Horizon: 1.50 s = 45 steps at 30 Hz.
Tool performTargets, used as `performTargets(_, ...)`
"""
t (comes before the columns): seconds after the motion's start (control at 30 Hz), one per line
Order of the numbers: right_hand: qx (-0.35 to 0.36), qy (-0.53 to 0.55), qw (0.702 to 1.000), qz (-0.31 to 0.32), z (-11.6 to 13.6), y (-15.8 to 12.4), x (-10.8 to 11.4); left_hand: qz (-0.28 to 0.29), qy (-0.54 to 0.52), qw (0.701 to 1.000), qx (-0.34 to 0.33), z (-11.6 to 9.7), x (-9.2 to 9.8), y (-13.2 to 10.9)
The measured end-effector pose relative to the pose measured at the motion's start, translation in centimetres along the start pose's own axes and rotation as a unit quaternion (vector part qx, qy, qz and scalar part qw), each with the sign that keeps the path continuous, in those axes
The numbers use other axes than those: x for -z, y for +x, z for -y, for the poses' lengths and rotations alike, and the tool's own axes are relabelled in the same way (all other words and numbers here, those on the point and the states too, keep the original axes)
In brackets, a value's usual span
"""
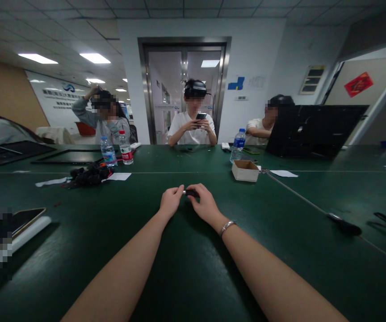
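Both hands meet over the dark green table (189, 264), in the middle of the view. My left hand (171, 200) is closed, its thumb and fingers pinching the silver end of a small black stick-like thing (192, 193). The fingers of my right hand (204, 203) curl round the black part from the other side. The thing lies roughly level between the hands. Its exact kind is too small to make out, and the fingers cover part of it. A silver bracelet (227, 228) circles my right wrist.
An open cardboard box (245, 172) stands beyond my right hand. Bottles (109, 153) and a black tangled bundle (91, 174) are at far left; a monitor (313, 132) is at far right. A black-ended utensil (345, 224) lies rightward. Across the table, a person (193, 129) holds a phone.
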State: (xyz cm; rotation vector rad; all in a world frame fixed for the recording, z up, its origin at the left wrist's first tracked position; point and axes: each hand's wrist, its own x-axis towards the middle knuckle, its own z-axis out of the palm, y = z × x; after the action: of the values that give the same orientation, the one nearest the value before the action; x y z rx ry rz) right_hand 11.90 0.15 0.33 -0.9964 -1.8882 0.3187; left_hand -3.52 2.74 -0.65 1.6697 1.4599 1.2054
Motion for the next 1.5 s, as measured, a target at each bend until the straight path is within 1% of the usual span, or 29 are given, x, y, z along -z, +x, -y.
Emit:
performTargets(0.13,-0.005,0.014,1.000,-0.007,-0.2,0.1,-0.1,-0.013,-0.006,1.000,-0.010,0.4,-0.3,0.3)
performTargets(0.23,-0.028,0.030,0.999,-0.017,-0.5,0.2,-0.2,-0.028,-0.017,0.999,-0.029,0.7,-0.4,0.6)
performTargets(0.4,-0.080,0.063,0.995,-0.020,-0.8,0.3,-0.4,-0.001,-0.048,0.998,-0.044,0.2,-0.3,0.4)
performTargets(0.57,-0.152,0.126,0.980,-0.009,-0.9,0.3,-0.3,0.028,-0.129,0.986,-0.100,-0.5,-0.2,0.2)
performTargets(0.67,-0.191,0.144,0.971,-0.009,-1.1,0.5,-0.3,0.043,-0.141,0.982,-0.116,-0.7,-0.2,0.2)
performTargets(0.77,-0.215,0.167,0.962,0.000,-1.6,0.6,-0.3,0.046,-0.138,0.983,-0.115,-0.7,-0.2,0.2)
performTargets(0.97,-0.220,0.208,0.953,0.007,-1.9,0.8,-0.2,0.049,-0.110,0.987,-0.102,-0.6,-0.1,0.1)
performTargets(1.27,-0.200,0.197,0.960,0.005,-2.0,0.6,-0.3,0.036,-0.033,0.998,-0.049,0.0,-0.1,0.4)
performTargets(1.4,-0.190,0.204,0.960,0.018,-1.8,0.6,-0.3,0.042,0.017,0.998,-0.039,0.3,-0.1,0.4)
performTargets(1.5,-0.185,0.227,0.956,0.025,-1.7,0.5,-0.2,0.037,0.030,0.998,-0.034,0.3,-0.1,0.3)
